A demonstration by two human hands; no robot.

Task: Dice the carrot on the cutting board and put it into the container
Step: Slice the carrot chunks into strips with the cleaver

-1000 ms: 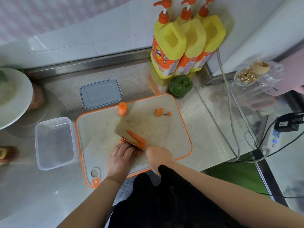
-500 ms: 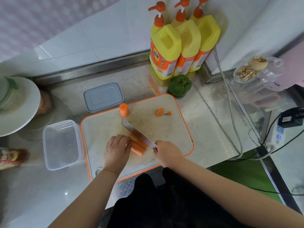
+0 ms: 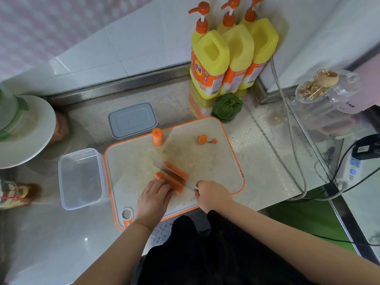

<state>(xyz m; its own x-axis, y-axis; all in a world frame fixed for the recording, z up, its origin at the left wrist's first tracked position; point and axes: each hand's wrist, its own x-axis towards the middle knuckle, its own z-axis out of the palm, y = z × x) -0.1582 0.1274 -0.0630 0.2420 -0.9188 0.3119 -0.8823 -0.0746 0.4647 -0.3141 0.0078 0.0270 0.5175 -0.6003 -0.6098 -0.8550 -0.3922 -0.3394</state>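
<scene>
Left of the board (image 3: 216, 161), touching its edge, the clear container (image 3: 81, 178) sits with no carrot in it. On the board's near half, the left hand (image 3: 154, 197) presses curled fingertips on the carrot (image 3: 171, 179), which lies in two long strips with the knife (image 3: 174, 175) running lengthwise between them. The right hand (image 3: 211, 195) is wrapped round the knife's handle at the board's near right edge. A stub (image 3: 158, 136) and trimmings (image 3: 202, 139) wait at the board's far edge. Judged from here, good dicing means tucked fingertips, strips kept together, then even crosswise cuts.
</scene>
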